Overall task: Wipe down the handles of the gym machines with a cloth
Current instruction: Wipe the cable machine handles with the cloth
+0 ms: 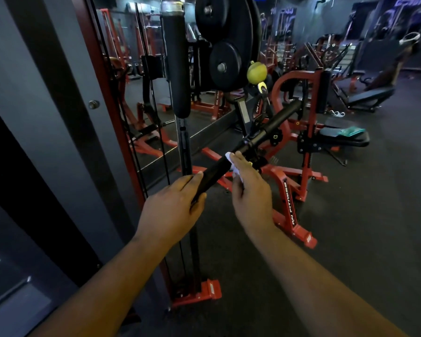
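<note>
Both hands meet on one long black cylindrical bar handle [229, 161] that slants up and away over the floor. Left hand [173, 205] curls its fingers round the bar's near end; right hand [250, 188] grips a small white cloth [233, 166] pressed against the bar's middle. Just beyond stands a red steel machine frame [289, 190] on the dark rubber gym floor [350, 239]. Two black round weight plates [225, 66] hang above, beside one yellow-green ball [256, 73]. A wall mirror [141, 93] on the left reflects more red equipment. One black padded bench [343, 138] carries a green packet [351, 131].
</note>
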A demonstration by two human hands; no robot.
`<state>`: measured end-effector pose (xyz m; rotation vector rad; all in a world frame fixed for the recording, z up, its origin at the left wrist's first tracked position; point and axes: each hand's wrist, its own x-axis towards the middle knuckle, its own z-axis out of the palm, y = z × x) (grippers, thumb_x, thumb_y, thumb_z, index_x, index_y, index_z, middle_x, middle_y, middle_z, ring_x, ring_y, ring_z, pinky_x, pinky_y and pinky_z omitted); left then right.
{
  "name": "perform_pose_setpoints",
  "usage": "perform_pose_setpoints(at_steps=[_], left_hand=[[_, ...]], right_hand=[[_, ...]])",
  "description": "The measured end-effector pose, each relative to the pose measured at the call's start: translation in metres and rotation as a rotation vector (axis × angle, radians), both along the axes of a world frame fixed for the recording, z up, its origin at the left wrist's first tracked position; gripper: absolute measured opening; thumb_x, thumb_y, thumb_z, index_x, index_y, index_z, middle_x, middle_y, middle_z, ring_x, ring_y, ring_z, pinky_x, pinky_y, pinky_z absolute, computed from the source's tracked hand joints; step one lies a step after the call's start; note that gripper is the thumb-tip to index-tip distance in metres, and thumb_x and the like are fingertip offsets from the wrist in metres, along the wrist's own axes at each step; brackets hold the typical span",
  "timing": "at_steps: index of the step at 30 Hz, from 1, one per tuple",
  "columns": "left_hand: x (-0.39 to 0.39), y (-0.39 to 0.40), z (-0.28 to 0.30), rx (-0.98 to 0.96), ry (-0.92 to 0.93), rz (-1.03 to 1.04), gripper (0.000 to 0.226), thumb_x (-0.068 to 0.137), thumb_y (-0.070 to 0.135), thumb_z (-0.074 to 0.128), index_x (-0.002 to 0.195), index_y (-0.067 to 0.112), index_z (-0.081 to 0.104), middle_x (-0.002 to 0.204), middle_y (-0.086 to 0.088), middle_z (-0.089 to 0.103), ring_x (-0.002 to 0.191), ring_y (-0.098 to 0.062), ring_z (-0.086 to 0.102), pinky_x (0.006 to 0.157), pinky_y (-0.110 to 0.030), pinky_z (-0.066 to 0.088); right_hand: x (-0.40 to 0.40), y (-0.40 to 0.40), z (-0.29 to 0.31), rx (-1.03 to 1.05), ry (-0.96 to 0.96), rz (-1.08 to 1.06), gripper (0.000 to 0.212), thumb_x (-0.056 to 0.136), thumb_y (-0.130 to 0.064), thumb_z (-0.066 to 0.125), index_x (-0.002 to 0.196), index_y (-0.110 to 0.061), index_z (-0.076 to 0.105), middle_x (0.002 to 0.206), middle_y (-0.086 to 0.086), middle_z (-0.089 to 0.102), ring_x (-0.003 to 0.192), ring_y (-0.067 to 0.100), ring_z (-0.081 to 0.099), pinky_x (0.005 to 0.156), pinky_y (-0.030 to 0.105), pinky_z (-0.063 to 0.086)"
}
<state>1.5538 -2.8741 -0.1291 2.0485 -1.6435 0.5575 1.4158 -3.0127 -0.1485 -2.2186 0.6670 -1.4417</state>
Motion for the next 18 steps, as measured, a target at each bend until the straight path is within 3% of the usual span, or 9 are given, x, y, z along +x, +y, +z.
perform_pose_setpoints(at_steps=[4, 7, 9, 13, 16, 18], left_hand=[[0.000, -0.001, -0.001, -0.013, -0.006, 0.015, 0.053, 0.101, 0.045, 0.050, 0.149, 0.021, 0.051, 0.130, 0.002, 0.065, 0.089, -0.015, 0.069, 0.058, -0.030, 0.058], [-0.001, -0.004, -0.001, -0.015, -0.011, 0.017, 0.052, 0.101, 0.045, 0.050, 0.148, 0.022, 0.052, 0.129, 0.004, 0.066, 0.089, -0.013, 0.069, 0.059, -0.029, 0.057], [-0.001, -0.007, -0.002, -0.011, 0.008, 0.012, 0.052, 0.101, 0.045, 0.049, 0.148, 0.022, 0.052, 0.129, 0.003, 0.066, 0.090, -0.013, 0.069, 0.061, -0.030, 0.058], [0.003, -0.011, -0.007, -0.014, 0.018, 0.000, 0.052, 0.096, 0.039, 0.056, 0.142, 0.015, 0.058, 0.121, -0.002, 0.070, 0.084, -0.018, 0.070, 0.059, -0.031, 0.058], [0.009, -0.010, -0.010, -0.043, -0.040, 0.004, 0.051, 0.094, 0.037, 0.061, 0.139, 0.012, 0.062, 0.120, -0.004, 0.072, 0.085, -0.019, 0.072, 0.059, -0.029, 0.056], [0.013, -0.010, -0.009, -0.061, -0.063, 0.007, 0.051, 0.097, 0.041, 0.055, 0.139, 0.013, 0.062, 0.122, -0.003, 0.071, 0.086, -0.019, 0.072, 0.058, -0.030, 0.056]], right_hand=[[-0.011, -0.030, 0.020, -0.170, 0.035, -0.128, 0.048, 0.100, 0.001, 0.056, 0.147, -0.005, 0.048, 0.137, 0.016, 0.062, 0.121, 0.024, 0.065, 0.099, 0.033, 0.056], [0.000, -0.055, 0.030, -0.180, 0.300, -0.198, 0.047, 0.098, 0.004, 0.053, 0.144, -0.009, 0.055, 0.145, 0.016, 0.057, 0.138, 0.031, 0.051, 0.113, 0.051, 0.044], [0.007, -0.058, 0.024, -0.199, 0.361, -0.193, 0.047, 0.094, 0.007, 0.054, 0.138, -0.008, 0.060, 0.145, 0.015, 0.057, 0.140, 0.030, 0.049, 0.117, 0.053, 0.038], [0.009, -0.035, 0.014, -0.186, 0.322, -0.101, 0.045, 0.094, 0.007, 0.054, 0.137, -0.006, 0.061, 0.148, 0.016, 0.055, 0.143, 0.029, 0.046, 0.122, 0.037, 0.026], [0.009, -0.016, 0.010, -0.233, 0.343, 0.081, 0.046, 0.098, 0.002, 0.042, 0.141, -0.006, 0.058, 0.151, 0.015, 0.051, 0.145, 0.026, 0.042, 0.123, 0.043, 0.030], [0.003, -0.016, 0.014, -0.252, 0.309, 0.183, 0.046, 0.100, -0.002, 0.038, 0.140, -0.007, 0.058, 0.151, 0.015, 0.051, 0.145, 0.026, 0.044, 0.121, 0.044, 0.034]])
